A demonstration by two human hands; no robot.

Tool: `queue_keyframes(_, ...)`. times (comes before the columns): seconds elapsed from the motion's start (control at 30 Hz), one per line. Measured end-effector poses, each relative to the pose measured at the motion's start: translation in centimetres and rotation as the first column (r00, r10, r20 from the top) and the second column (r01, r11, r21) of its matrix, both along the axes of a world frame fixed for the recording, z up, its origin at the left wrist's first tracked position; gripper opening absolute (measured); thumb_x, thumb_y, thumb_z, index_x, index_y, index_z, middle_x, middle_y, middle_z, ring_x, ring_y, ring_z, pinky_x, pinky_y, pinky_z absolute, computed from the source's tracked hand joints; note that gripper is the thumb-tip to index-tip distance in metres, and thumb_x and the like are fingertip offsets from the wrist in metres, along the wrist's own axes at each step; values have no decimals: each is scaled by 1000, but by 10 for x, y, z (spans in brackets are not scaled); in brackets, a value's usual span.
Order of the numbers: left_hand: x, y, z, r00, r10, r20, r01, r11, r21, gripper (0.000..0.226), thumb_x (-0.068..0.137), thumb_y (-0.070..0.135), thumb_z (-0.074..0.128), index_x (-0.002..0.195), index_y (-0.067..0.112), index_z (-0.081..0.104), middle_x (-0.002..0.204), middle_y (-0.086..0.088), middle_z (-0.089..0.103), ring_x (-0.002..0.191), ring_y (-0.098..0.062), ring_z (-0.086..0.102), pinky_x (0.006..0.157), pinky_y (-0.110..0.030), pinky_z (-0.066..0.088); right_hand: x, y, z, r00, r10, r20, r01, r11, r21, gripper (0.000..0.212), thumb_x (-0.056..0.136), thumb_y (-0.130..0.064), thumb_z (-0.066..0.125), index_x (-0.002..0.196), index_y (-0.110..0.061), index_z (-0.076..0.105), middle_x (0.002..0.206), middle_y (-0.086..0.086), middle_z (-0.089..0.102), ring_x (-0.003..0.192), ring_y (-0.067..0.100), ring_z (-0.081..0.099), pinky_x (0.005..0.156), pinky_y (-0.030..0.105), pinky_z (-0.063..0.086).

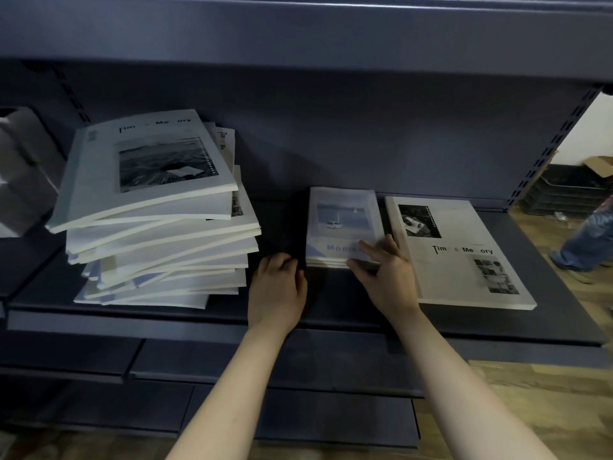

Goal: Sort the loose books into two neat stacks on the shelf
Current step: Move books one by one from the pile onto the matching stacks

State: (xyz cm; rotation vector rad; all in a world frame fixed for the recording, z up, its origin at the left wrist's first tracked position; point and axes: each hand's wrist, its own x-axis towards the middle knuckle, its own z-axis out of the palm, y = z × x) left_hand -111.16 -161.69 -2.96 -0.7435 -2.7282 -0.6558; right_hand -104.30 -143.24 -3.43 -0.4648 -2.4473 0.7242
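A tall, untidy pile of loose books (156, 214) sits at the left of the dark shelf (212, 313), topped by a large "Time & Memory" book. In the middle lies a small stack of blue "Moment" books (341, 220). My right hand (384, 273) grips its near right corner, thumb on the front edge and fingers on the cover. My left hand (278, 287) rests on the shelf just left of that stack, fingers curled, holding nothing. A large "Time & Memory" book (464, 260) lies flat to the right of the small stack.
A grey box (23, 171) stands at the far left of the shelf. The upper shelf (298, 24) overhangs. Lower shelves (265, 370) jut out below. A person's leg (587, 244) and black trays (564, 194) show on the wooden floor at right.
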Motion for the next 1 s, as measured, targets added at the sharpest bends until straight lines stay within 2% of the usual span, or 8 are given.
queue_keyframes(0.2, 0, 1, 0, 1000, 0, -2, 0, 1000, 0, 33, 95, 24, 45, 120, 11, 62, 125, -4, 56, 113, -23, 47, 96, -30, 37, -3, 1, -2, 999, -8, 52, 7, 1000, 12, 48, 86, -31, 69, 131, -19, 58, 140, 20, 46, 131, 32, 46, 98, 46, 49)
queue_keyframes(0.37, 1, 0, 1, 1000, 0, 4, 0, 1000, 3, 33, 95, 23, 46, 121, 11, 62, 125, -3, 55, 114, -23, 46, 97, -31, 37, -4, -1, -4, 997, -16, 76, 15, 1000, 9, 51, 88, -32, 67, 136, -20, 53, 149, 22, 37, 141, 32, 31, 104, 47, 44)
queue_keyframes(0.53, 1, -1, 1, 1000, -15, 4, 15, 1000, 17, 31, 94, 21, 49, 117, 9, 64, 121, -6, 58, 111, -25, 49, 93, -32, 40, -1, -1, -1, 998, 9, 55, -8, 1000, -29, 51, 87, -28, 68, 135, -19, 53, 150, 18, 36, 144, 28, 23, 110, 42, 35)
queue_keyframes(0.63, 3, -3, 2, 999, -38, -5, 38, 997, 64, 30, 93, 20, 51, 118, 8, 64, 118, -8, 60, 109, -27, 52, 91, -33, 42, 2, -1, -1, 999, 35, 31, -36, 999, 23, 43, 86, -24, 70, 127, -19, 60, 149, 16, 38, 144, 29, 23, 112, 48, 35)
queue_keyframes(0.73, 10, -4, 6, 996, -87, -27, 90, 987, 136, 30, 93, 16, 54, 120, 7, 62, 115, -10, 61, 105, -28, 55, 87, -32, 44, 6, -3, 0, 995, 79, -55, -72, 989, 128, 30, 79, -14, 75, 108, -15, 69, 136, 14, 51, 134, 35, 39, 103, 52, 44)
queue_keyframes(0.8, 14, -4, 14, 991, -119, -60, 128, 976, 174, 28, 92, 15, 54, 119, 7, 62, 112, -11, 62, 101, -28, 58, 83, -32, 46, 8, -9, 3, 983, 101, -152, -69, 977, 200, 20, 75, -10, 75, 94, -13, 72, 117, 11, 60, 114, 34, 53, 89, 48, 50)
queue_keyframes(0.87, 18, -4, 26, 985, -136, -105, 155, 968, 199, 29, 92, 15, 53, 118, 7, 62, 112, -11, 62, 99, -28, 60, 81, -32, 48, 10, -17, 6, 972, 127, -197, -73, 963, 259, 14, 73, -10, 74, 86, -13, 73, 100, 7, 62, 97, 29, 56, 80, 42, 49)
queue_keyframes(1.0, 23, -11, 62, 963, -151, -223, 209, 941, 265, 35, 91, 24, 43, 112, 7, 65, 107, -9, 64, 94, -27, 62, 76, -31, 52, 9, -34, 10, 980, 191, -56, -175, 960, 219, 14, 76, -13, 73, 90, -13, 71, 96, 4, 63, 90, 26, 61, 73, 30, 49)
